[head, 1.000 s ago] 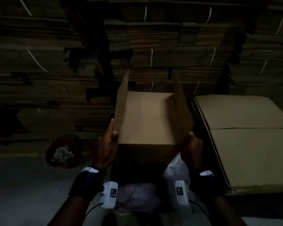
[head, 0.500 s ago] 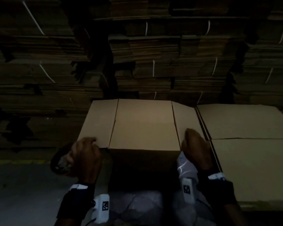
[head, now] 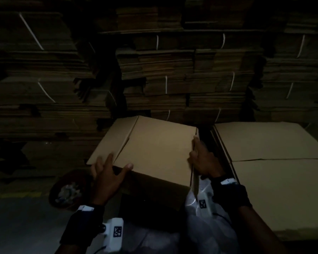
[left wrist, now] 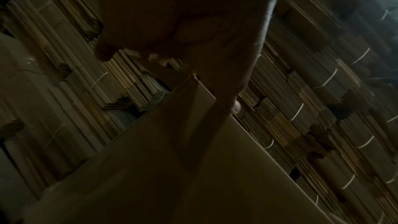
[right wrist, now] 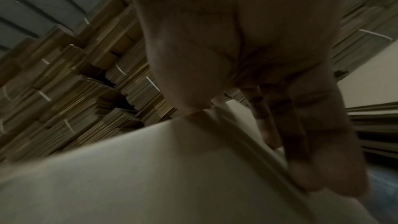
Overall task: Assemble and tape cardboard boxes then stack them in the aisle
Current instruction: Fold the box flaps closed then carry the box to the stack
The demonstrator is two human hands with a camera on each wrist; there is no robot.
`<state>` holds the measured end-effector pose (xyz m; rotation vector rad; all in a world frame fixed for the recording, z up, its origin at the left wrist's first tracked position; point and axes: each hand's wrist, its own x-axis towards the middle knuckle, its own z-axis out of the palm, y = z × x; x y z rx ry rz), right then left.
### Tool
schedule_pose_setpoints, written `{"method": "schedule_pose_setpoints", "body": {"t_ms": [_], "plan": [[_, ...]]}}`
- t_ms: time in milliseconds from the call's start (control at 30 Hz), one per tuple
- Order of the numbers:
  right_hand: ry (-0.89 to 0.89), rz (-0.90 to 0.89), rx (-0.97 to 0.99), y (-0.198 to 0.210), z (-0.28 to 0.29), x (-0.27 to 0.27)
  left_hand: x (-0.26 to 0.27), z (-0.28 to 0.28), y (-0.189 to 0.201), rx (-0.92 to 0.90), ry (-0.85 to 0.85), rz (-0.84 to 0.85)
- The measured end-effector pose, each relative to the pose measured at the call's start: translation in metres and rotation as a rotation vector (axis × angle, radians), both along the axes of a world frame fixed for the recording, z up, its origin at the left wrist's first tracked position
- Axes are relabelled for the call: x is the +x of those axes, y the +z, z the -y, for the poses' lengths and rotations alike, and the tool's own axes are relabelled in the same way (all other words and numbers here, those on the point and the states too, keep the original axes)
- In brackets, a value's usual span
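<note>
A brown cardboard box (head: 158, 147) stands in front of me, its broad top panel facing up. Its left flap (head: 114, 140) lies spread outward. My left hand (head: 108, 173) rests there with fingers spread, thumb on the box's near edge. The right flap (head: 194, 169) stands on edge, and my right hand (head: 202, 158) pinches it, thumb on the inner side and fingers outside. In the right wrist view the flap edge (right wrist: 247, 139) runs between thumb and fingers. In the left wrist view, the left hand (left wrist: 183, 23) shows above the box (left wrist: 172, 185).
A stack of flat cardboard sheets (head: 273, 171) lies close on the right. Strapped bundles of flat cardboard (head: 173, 70) form a wall behind. A round basket of white scraps (head: 68, 189) sits on the floor at left. A white plastic bag (head: 206, 226) lies below the box.
Both flaps lay flat outward under my hands half a second ago. The right hand has since lifted the right flap upright, the left hand's fingers have spread, and the box has turned slightly.
</note>
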<state>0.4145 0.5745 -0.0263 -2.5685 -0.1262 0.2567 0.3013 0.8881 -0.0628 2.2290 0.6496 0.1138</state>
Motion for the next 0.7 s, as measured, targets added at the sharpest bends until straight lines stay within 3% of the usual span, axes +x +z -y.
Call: {"method": "schedule_pose_setpoints", "body": {"t_ms": [133,233,300,433,533,600,700], "plan": [[0.012,0.089,-0.022,-0.004,0.007,-0.035,0.018,-0.008,0.006,-0.049,0.127,0.069],[0.034,0.132,0.123,-0.01,0.01,-0.049,0.041,-0.017,0.006,-0.231,0.151,0.159],[0.082,0.174,0.177,-0.016,0.011,-0.056,0.056,-0.017,0.009,-0.239,0.145,0.211],[0.153,0.312,0.154,-0.022,0.008,-0.069,0.086,-0.025,0.014,-0.258,0.058,0.24],[0.22,0.417,0.021,-0.02,0.001,-0.077,0.097,-0.037,0.012,-0.158,-0.009,0.245],[0.209,0.462,-0.04,-0.018,-0.005,-0.079,0.096,-0.034,0.02,-0.085,-0.107,0.302],[0.223,0.52,-0.116,-0.017,-0.024,-0.084,0.086,-0.02,0.035,-0.171,-0.311,0.269]]}}
